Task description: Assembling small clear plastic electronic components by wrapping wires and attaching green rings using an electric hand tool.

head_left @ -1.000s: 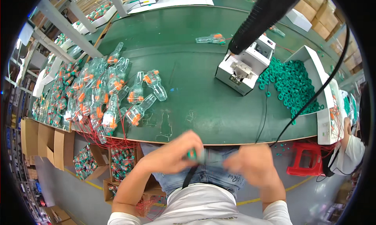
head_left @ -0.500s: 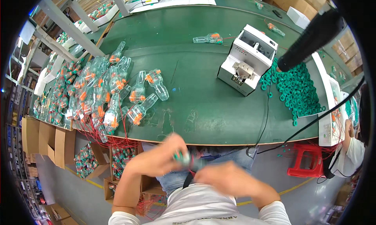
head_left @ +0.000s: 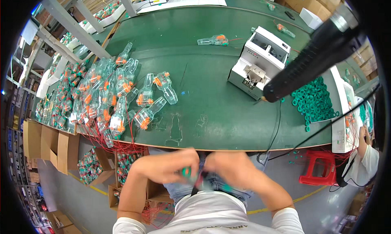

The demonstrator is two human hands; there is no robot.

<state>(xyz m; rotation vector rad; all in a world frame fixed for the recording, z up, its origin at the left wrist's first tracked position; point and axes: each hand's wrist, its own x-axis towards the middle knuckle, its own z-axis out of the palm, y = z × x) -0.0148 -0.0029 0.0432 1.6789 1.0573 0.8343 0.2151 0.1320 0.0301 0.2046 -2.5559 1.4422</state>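
Observation:
Over my lap, just off the table's front edge, both hands are close together and blurred. My left hand (head_left: 173,167) is closed on a small plastic part with a green ring (head_left: 186,171). My right hand (head_left: 232,169) is curled in beside it; motion smears its fingertips and what they grip. A blurred clear-and-green piece (head_left: 208,186) shows just below the hands, with a thin red strand above it. Nearest on the table, at left, lies a heap of clear bottle-shaped plastic housings (head_left: 118,122) with orange fittings and red wires.
A black electric screwdriver (head_left: 309,57) hangs at right, its tip by the white box-shaped machine (head_left: 260,59). Behind it lie many green rings (head_left: 313,101). A red stool (head_left: 317,167) and another person's arm (head_left: 362,146) are at far right. Cartons (head_left: 51,146) stand below left.
My hands have come level, the right one rising and moving slightly left, the left one a little lower. The hanging screwdriver has swung left and nearer, its tip now beside the white machine.

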